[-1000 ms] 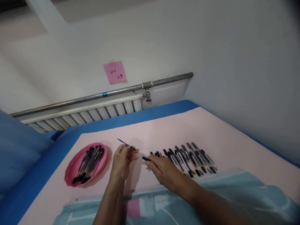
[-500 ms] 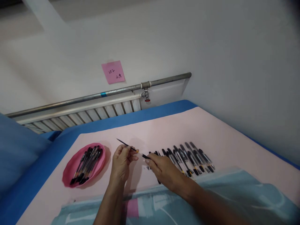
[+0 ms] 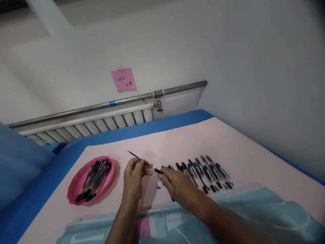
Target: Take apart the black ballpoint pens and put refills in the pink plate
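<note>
My left hand (image 3: 133,177) pinches a thin black pen refill (image 3: 137,157) that points up and to the left. My right hand (image 3: 177,187) is closed on a pen barrel (image 3: 159,171) whose black end meets the refill's near end between the two hands. A row of several black and clear pens (image 3: 203,173) lies on the pink sheet just right of my right hand. Left of my left hand a pink dish (image 3: 76,183) holds several more black pens (image 3: 95,180).
The pink sheet (image 3: 228,142) covers a blue table (image 3: 38,189) against a white wall. A radiator and metal pipe (image 3: 101,105) run behind it, with a pink sticky note (image 3: 123,79) above. A light blue cloth (image 3: 241,217) lies along the near edge.
My right hand has brought the pen barrel leftward until its end meets the refill held by my left hand. The view has shifted slightly.
</note>
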The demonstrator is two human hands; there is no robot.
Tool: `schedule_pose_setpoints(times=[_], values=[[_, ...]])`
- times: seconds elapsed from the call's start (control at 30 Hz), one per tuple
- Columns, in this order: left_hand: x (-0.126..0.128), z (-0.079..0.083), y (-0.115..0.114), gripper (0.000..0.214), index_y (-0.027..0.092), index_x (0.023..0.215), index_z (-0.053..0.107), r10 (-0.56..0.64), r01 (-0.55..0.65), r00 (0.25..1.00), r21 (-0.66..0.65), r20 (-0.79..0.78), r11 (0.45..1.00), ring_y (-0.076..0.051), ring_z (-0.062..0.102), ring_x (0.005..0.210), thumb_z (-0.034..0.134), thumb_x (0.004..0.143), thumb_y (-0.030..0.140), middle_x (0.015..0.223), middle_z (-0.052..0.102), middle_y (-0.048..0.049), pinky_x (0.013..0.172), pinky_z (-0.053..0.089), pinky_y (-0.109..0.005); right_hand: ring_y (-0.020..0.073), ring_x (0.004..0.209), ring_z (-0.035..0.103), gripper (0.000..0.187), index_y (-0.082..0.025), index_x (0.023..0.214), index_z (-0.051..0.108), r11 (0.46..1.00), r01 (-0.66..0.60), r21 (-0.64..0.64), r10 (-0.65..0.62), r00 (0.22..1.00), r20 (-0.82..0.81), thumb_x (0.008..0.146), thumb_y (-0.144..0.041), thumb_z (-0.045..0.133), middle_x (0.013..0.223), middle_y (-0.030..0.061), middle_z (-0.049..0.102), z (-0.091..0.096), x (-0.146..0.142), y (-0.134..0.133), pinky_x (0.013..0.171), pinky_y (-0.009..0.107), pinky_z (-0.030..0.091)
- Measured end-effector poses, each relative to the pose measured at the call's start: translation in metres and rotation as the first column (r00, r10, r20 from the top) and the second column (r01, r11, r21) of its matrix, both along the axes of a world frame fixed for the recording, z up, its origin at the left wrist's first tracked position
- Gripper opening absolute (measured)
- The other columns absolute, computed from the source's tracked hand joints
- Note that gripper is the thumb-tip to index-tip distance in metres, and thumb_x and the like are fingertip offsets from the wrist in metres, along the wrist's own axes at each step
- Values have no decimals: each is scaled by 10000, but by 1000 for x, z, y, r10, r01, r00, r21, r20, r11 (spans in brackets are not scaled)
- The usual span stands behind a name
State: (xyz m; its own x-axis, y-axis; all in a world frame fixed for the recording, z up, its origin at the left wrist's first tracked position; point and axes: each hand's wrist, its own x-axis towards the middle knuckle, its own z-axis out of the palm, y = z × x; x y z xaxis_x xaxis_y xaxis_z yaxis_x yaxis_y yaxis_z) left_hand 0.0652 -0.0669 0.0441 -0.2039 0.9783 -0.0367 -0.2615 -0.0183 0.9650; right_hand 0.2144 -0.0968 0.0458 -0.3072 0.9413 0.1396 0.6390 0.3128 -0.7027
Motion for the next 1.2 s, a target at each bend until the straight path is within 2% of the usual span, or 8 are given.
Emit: schedule_pose_setpoints(times=[0.2, 0.37, 0.43, 0.6, 0.9, 1.03, 1.1, 1.2], values=[[8, 7, -10, 173, 153, 781, 580, -263, 274, 930, 8, -257, 962, -121, 560, 693, 566, 701, 306, 765, 603, -18, 649, 463, -245, 116, 616, 502, 242, -189, 803, 536, 1000, 20, -4, -20, 993, -114, 886, -301, 337, 700, 9, 576, -3, 3, 4, 551, 212, 305], [0, 10, -12, 213, 154, 820, 549, -458, 444, 805, -130, -378, 887, -121, 533, 616, 522, 726, 344, 701, 569, -11, 553, 421, -232, 98, 550, 452, 240, -187, 711, 505, 994, 105, 0, -102, 960, -260, 865, -312, 370, 584, -35, 489, -5, 6, 8, 520, 203, 308], [-5, 4, -10, 146, 161, 745, 539, -516, 461, 677, -244, -525, 853, -115, 511, 583, 533, 700, 299, 655, 559, 3, 537, 391, -225, 95, 531, 435, 247, -187, 689, 500, 990, 138, -8, -134, 951, -278, 856, -327, 384, 554, -43, 463, -4, 7, 9, 508, 201, 306], [-6, -14, -8, 135, 181, 730, 593, -433, 456, 158, -323, -888, 829, -137, 528, 646, 494, 652, 133, 709, 608, -14, 589, 353, -238, 96, 529, 428, 268, -189, 647, 471, 987, 158, -9, -154, 948, -277, 852, -339, 386, 549, -40, 461, -2, 9, 10, 507, 202, 310], [-1, -18, -6, 189, 177, 754, 619, -397, 438, -4, -358, -918, 824, -178, 564, 690, 445, 697, 130, 744, 641, -60, 633, 368, -266, 94, 536, 443, 260, -190, 643, 457, 989, 147, -21, -147, 958, -247, 853, -327, 390, 549, -45, 469, -2, 8, 10, 520, 205, 304], [-6, -20, -3, 137, 168, 686, 605, -373, 409, 94, -305, -923, 860, -169, 559, 679, 470, 708, 159, 724, 623, -61, 640, 385, -276, 93, 526, 438, 270, -191, 646, 454, 988, 150, -21, -151, 957, -247, 856, -345, 383, 539, -49, 457, -2, 8, 10, 518, 208, 300], [-11, -18, 0, 93, 163, 667, 593, -367, 360, 368, -233, -854, 903, -153, 554, 667, 511, 704, 188, 699, 600, -42, 633, 408, -267, 93, 522, 439, 271, -190, 647, 459, 990, 136, -36, -141, 960, -244, 855, -345, 382, 538, -48, 458, -2, 7, 10, 513, 210, 295], [-18, -11, 5, 124, 152, 765, 598, -327, 277, 863, -180, -386, 944, -123, 564, 635, 604, 680, 243, 682, 584, -10, 611, 459, -252, 94, 530, 449, 266, -186, 636, 460, 995, 75, -72, -90, 967, -238, 854, -318, 383, 546, -43, 472, -2, 4, 9, 513, 210, 292]])
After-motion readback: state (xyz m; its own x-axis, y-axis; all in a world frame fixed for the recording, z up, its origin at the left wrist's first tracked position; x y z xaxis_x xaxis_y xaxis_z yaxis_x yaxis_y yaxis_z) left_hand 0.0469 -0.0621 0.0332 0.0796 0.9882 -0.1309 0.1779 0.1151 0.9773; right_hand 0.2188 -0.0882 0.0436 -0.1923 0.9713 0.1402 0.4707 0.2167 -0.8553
